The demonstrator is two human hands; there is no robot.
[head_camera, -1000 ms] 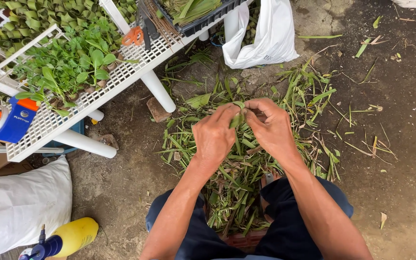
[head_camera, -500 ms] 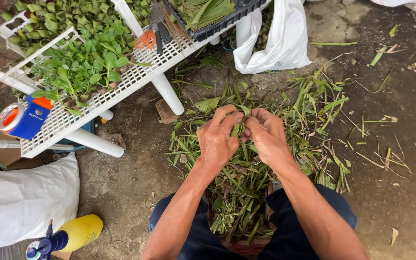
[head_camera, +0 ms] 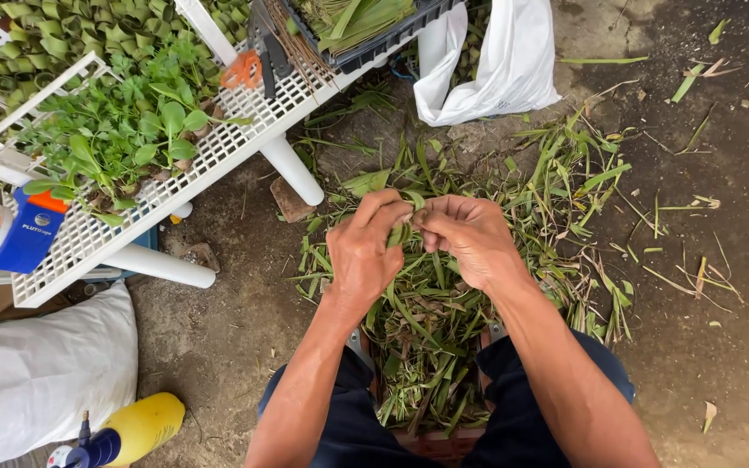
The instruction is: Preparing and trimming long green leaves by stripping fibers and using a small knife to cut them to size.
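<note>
Head view: both hands (head_camera: 418, 238) pinch a green leaf (head_camera: 402, 232).

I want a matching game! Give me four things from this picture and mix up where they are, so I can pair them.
Things:
1. green leaf strip
2. tape dispenser
3. yellow spray bottle
4. white plastic bag

Places:
A. lying on the ground at the bottom left, beside a white sack
B. pinched between the left hand and the right hand
C. hanging at the top, right of the white rack
D. at the left end of the white rack, near the seedlings

Pairs: 1-B, 2-D, 3-A, 4-C
</note>
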